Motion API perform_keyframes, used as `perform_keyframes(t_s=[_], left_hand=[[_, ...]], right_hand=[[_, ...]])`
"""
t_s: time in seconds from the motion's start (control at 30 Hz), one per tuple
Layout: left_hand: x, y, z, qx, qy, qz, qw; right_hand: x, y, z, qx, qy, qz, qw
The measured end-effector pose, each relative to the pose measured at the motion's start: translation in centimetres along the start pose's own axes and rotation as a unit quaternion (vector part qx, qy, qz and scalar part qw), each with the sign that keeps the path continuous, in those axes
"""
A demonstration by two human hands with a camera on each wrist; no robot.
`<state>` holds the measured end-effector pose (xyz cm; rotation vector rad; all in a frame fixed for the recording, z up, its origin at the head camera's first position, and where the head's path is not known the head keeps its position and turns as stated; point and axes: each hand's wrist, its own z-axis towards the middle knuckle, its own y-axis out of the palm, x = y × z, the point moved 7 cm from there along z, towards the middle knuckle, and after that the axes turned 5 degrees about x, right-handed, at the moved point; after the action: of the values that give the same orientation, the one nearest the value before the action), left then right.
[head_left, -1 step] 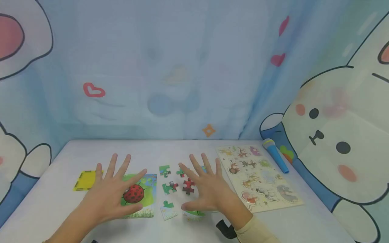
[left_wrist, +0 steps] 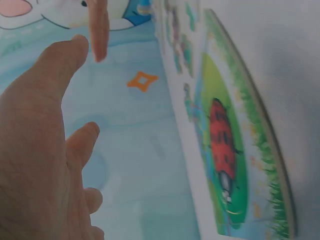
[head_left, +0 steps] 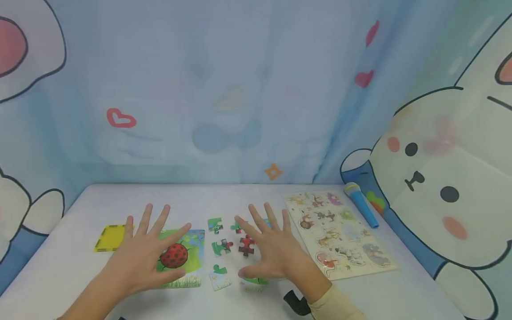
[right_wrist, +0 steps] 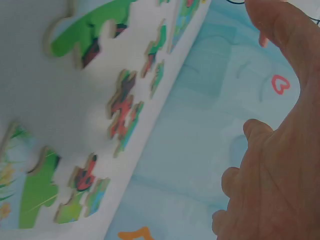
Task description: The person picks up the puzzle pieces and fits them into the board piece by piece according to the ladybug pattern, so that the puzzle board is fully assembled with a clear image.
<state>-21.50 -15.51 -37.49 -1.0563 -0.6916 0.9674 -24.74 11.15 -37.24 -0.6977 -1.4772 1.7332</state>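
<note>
My left hand (head_left: 138,258) hovers over the table with its fingers spread and holds nothing. It partly covers a ladybug picture board (head_left: 194,258), which the left wrist view shows lying flat beside the hand. With fingers likewise spread, my right hand (head_left: 276,253) is held above loose jigsaw pieces and grips none of them. Between the hands lie a red and black puzzle piece (head_left: 246,246), a green-and-red piece (head_left: 222,247) and a grass-edged piece (head_left: 219,278). More pieces, such as a green one (right_wrist: 40,187), show in the right wrist view. My right hand hides some of them.
A yellow frame-like tray (head_left: 109,238) lies left of the ladybug board. On the right is a wooden animal puzzle board (head_left: 344,275), with a blue toy microphone (head_left: 365,206) beyond it. A black curved object (head_left: 297,303) sits by my right wrist. A printed curtain (head_left: 224,89) hangs behind the table.
The head view has shifted very slightly, so everything sits a few pixels further left. Both hands keep their spread pose, and the puzzle pieces lie as before.
</note>
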Motion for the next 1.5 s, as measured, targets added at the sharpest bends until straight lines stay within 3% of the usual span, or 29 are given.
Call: perform_keyframes(t_s=[0.17,0.33,0.47,0.57,0.67,0.77,0.93,1.13,1.23,1.4,1.5], left_hand=[[-1.4,-1.1,-0.3,-0.015,-0.002,-0.023,0.9996],[-3.6,-2.2,-0.9,-0.029,-0.032,-0.076,0.9962],[-5.1,-0.4,-2.1,-0.072,-0.073,-0.144,0.9842],[-5.8,1.8,-3.2,-0.113,-0.097,-0.197,0.969],[-6.0,3.5,-4.1,-0.143,-0.104,-0.237,0.9552],[-6.0,4.3,-4.7,-0.157,-0.098,-0.254,0.9492],[-6.1,4.8,-4.8,-0.155,-0.079,-0.246,0.9537],[-6.6,4.7,-4.7,-0.125,-0.073,-0.265,0.9534],[-6.9,4.6,-4.9,-0.105,-0.072,-0.277,0.9523],[-7.2,5.3,-5.2,-0.095,-0.084,-0.302,0.9448],[-7.3,5.6,-5.3,-0.092,-0.086,-0.313,0.9414]], right_hand=[[0.5,0.1,0.4,-0.011,0.003,0.036,0.9993],[1.4,-0.2,1.6,-0.002,0.013,0.089,0.996],[1.7,-0.2,2.8,-0.003,0.012,0.135,0.9907],[1.5,0.6,4.1,-0.02,0.019,0.153,0.9878],[1.3,1.3,5.7,-0.038,0.031,0.166,0.9849],[1.0,2.1,7.2,-0.055,0.036,0.184,0.9808],[0.1,4.1,9.0,-0.113,0.024,0.183,0.9763],[-1.1,6.1,11.0,-0.163,0.019,0.165,0.9726],[-1.7,6.5,11.9,-0.166,0.009,0.147,0.975],[-2.0,7.1,12.9,-0.155,-0.009,0.083,0.9844],[-2.1,7.4,13.2,-0.146,-0.02,0.072,0.9865]])
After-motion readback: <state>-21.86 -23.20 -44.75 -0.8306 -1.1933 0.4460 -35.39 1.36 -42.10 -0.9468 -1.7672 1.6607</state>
